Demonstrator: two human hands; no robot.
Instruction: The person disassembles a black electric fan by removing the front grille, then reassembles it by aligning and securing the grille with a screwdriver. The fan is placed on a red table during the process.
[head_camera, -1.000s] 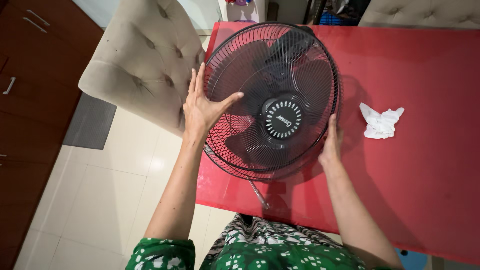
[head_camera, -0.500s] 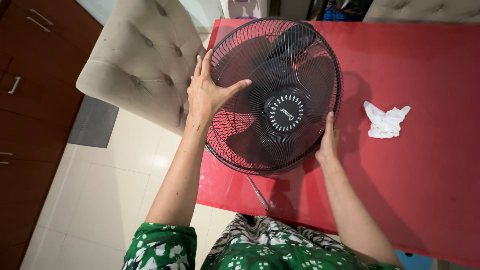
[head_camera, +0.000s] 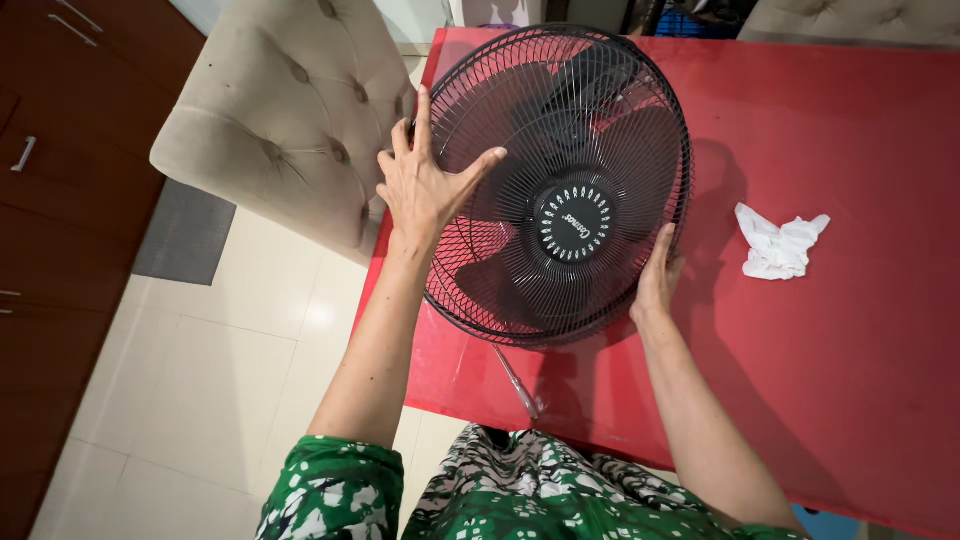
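A black table fan (head_camera: 575, 150) with a round wire grille and a black hub stands on the red table (head_camera: 850, 350), its face turned toward me. My left hand (head_camera: 425, 185) lies flat with spread fingers on the left side of the grille. My right hand (head_camera: 658, 280) grips the lower right rim of the grille. A thin screwdriver (head_camera: 517, 382) lies on the table just below the fan, near the table's front edge.
A crumpled white cloth (head_camera: 778, 242) lies on the table to the right of the fan. A beige tufted chair (head_camera: 285, 110) stands at the left of the table. Dark wooden cabinets (head_camera: 60, 150) line the far left, over a tiled floor with a grey mat (head_camera: 185, 235).
The fan and both hands have kept their hold; my left hand has slid slightly on the grille and the view has shifted a little.
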